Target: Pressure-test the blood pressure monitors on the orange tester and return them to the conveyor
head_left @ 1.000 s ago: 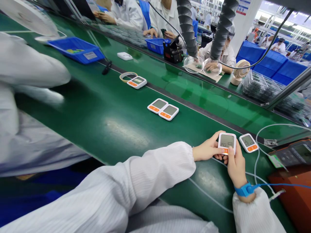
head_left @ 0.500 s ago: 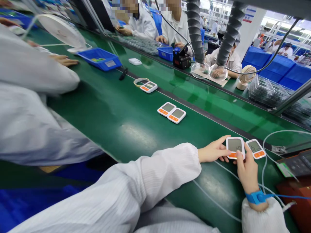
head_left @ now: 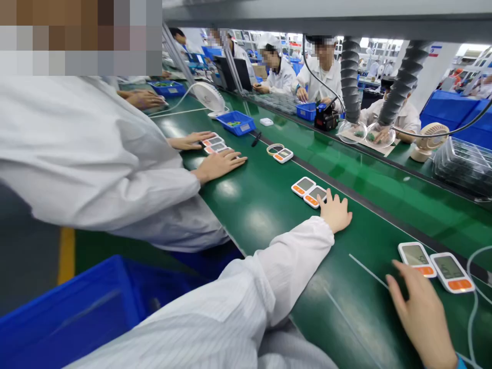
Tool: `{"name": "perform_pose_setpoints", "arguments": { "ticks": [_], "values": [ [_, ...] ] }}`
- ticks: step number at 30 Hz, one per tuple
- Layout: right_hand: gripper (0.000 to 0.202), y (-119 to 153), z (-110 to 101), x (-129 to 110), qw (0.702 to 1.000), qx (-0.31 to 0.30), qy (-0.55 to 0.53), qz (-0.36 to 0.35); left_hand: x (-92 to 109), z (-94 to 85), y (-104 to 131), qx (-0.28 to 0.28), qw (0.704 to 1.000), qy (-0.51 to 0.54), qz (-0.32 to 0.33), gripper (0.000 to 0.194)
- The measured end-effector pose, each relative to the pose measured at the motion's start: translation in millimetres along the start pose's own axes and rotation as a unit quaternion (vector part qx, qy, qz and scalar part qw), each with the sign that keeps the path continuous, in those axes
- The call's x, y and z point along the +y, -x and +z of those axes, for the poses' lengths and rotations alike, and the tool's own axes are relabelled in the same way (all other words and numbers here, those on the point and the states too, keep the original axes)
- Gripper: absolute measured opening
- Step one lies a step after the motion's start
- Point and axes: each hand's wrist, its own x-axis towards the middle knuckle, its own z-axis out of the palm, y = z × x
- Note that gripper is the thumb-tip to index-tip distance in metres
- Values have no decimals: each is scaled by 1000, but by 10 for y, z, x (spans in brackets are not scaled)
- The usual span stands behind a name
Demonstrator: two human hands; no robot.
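Note:
Two white digital meters with grey screens and orange buttons lie mid-bench. My left hand point(head_left: 335, 211) reaches over with fingers spread, its fingertips at the edge of the nearer meter point(head_left: 316, 196); the other meter point(head_left: 303, 186) lies against it. At the right, my right hand point(head_left: 421, 312) hovers with thumb and forefinger apart, beside a meter point(head_left: 417, 260) whose screen shows digits. A further lit meter point(head_left: 452, 272) lies on that one's right side. Nothing is held in my right hand.
A co-worker's hands point(head_left: 219, 165) rest by more meters at the left. Farther back are a tape roll point(head_left: 275, 149) beside a meter point(head_left: 283, 155), a blue tray point(head_left: 236, 123) and a small fan point(head_left: 428, 142). A pale cable point(head_left: 473, 302) runs at the right.
My hands have let go of the meter, which now lies beside the lit one. My left hand has moved left to the middle pair. The view has swung left, showing the co-worker's hands on meters.

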Motion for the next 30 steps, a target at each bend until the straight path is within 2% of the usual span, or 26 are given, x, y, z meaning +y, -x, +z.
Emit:
{"name": "perform_pose_setpoints", "arguments": {
  "ticks": [2, 4, 6, 8, 13, 16, 18, 20, 21, 22, 23, 25, 26, 27, 28, 30],
  "values": [
    [45, 27, 73, -124, 995, -71, -43, -45, 50, 28, 47, -20, 999, -14, 24, 47],
    [42, 46, 128, -186, 988, -119, -53, -80, 141, 50, 128, -18, 996, -18, 86, 46],
    [40, 56, 151, -185, 983, -145, -52, -103, 234, 62, 215, -12, 987, -14, 159, 45],
    [40, 60, 152, -151, 980, -152, -59, -112, 303, 69, 282, -4, 982, -13, 191, 46],
    [28, 54, 143, -117, 985, -110, -110, -73, 323, 60, 294, 11, 992, -26, 125, 52],
    [31, 42, 127, -148, 985, -98, -134, -36, 287, 29, 234, 5, 994, -1, 106, 53],
    [35, 33, 102, -170, 986, -93, -136, -2, 285, 5, 204, -5, 992, 57, 111, 53],
    [35, 26, 69, -187, 988, -68, -137, 34, 327, -12, 213, -42, 974, 185, 126, 55],
    [33, 23, 50, -193, 988, -50, -140, 51, 367, -14, 240, -70, 949, 280, 129, 55],
    [33, 19, 32, -199, 987, -28, -143, 65, 420, -9, 284, -103, 907, 388, 124, 55],
    [33, 15, 14, -204, 986, -7, -147, 75, 480, 5, 344, -140, 849, 498, 109, 56],
    [35, 7, -19, -211, 985, 28, -151, 82, 608, 57, 501, -202, 706, 676, 65, 58],
    [36, 2, -32, -212, 984, 42, -150, 82, 666, 93, 585, -223, 643, 731, 45, 60],
    [35, -3, -44, -213, 984, 55, -146, 81, 714, 133, 662, -239, 599, 764, 29, 61],
    [33, -9, -52, -212, 985, 65, -140, 82, 749, 174, 727, -251, 570, 782, 19, 62],
    [30, -21, -61, -208, 984, 80, -126, 94, 785, 244, 800, -268, 548, 792, 7, 62]
  ]
}}
